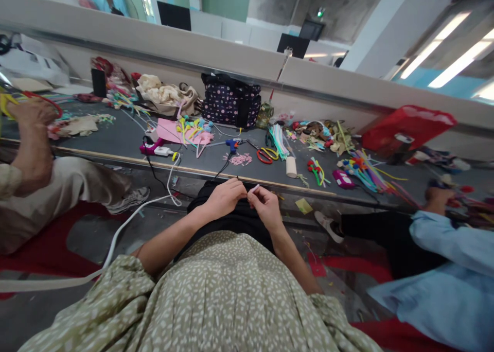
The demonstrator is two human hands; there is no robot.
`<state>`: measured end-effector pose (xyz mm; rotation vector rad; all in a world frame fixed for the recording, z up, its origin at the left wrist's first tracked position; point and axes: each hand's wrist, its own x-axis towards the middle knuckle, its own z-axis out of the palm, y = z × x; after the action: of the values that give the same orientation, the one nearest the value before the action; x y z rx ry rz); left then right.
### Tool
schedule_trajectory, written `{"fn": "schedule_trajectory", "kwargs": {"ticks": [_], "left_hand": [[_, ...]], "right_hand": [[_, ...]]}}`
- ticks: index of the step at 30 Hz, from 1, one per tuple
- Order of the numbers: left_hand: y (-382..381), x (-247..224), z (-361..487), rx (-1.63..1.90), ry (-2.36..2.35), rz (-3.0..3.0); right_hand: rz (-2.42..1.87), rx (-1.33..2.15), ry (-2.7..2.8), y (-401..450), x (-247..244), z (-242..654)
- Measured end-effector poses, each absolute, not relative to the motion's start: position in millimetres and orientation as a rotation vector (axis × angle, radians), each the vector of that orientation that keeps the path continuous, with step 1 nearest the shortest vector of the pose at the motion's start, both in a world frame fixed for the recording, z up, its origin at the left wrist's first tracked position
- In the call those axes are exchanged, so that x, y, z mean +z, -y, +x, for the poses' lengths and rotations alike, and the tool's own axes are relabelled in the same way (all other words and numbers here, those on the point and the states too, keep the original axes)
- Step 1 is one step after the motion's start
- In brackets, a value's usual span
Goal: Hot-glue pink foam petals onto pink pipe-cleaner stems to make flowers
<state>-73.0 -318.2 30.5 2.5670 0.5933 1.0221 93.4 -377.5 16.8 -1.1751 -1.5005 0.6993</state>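
Observation:
Both hands meet over my lap, just in front of the table edge. Between the thumb and fingertips of my right hand (265,204) is a short pale pink piece (254,188), much like the small pink pieces (240,159) heaped on the table ahead. My left hand (228,194) is closed, its fingertips pressed together beside the right one; whatever they hold is hidden. Beyond the pile lies a blue glue gun (232,145). Scissors (266,155) with red and yellow handles rest to its right.
Bundles of fuzzy coloured stems (278,140) and a beige cylinder (290,166) lie along the dark table (216,164). A patterned bag (230,102) stands behind. A white cable (116,233) hangs at my left. People sit on both sides, a hand (33,110) at left.

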Motion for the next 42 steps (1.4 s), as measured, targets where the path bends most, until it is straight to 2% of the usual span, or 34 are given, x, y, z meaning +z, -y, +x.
{"fn": "schedule_trajectory", "kwargs": {"ticks": [6, 9, 15, 23, 25, 27, 31, 34, 42], "left_hand": [[312, 26, -71, 0.787, -0.673, 1.802], [312, 28, -70, 0.71, -0.639, 1.589], [316, 38, -70, 0.746, -0.658, 1.803], [321, 43, -73, 0.996, -0.574, 2.405], [321, 41, -74, 1.015, -0.542, 2.433], [320, 38, -74, 1.002, -0.6, 2.358], [316, 33, -72, 0.8, -0.695, 1.916], [316, 33, -71, 0.674, -0.649, 1.6], [317, 41, -68, 0.652, -0.666, 1.543]], "right_hand": [[-1.063, 0.042, 1.735, 378, 17, 97], [-0.997, -0.132, 1.866, 378, 17, 98], [-1.037, -0.019, 1.802, 379, 14, 95], [-1.144, 0.752, 1.448, 380, 21, 90], [-1.121, 0.829, 1.437, 380, 21, 91], [-1.148, 0.706, 1.459, 381, 21, 91], [-1.136, 0.176, 1.646, 382, 19, 91], [-1.05, -0.078, 1.809, 381, 16, 93], [-1.011, -0.09, 1.822, 380, 13, 95]]}}
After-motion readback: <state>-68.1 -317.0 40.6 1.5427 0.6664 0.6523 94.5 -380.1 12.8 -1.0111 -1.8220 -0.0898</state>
